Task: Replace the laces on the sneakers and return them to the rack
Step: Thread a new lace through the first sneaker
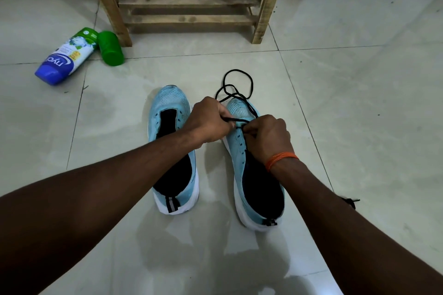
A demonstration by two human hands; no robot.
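Observation:
Two light-blue sneakers with white soles stand side by side on the tiled floor, toes pointing away from me. The left sneaker [171, 151] has no lace in its eyelets. Over the front of the right sneaker [254, 175] both hands pinch a black lace [239, 84]. My left hand [208, 122] grips one strand and my right hand [268, 139], with an orange wrist thread, grips the other near the eyelets. The slack of the lace loops on the floor beyond the toe. The wooden rack [189, 2] stands further back.
A blue-and-green bottle [66, 57] lies on its side at the left, next to a green container [110, 48] by the rack's front left leg. Another black lace end [351, 201] peeks out beside my right forearm. Pale tiles surround the shoes.

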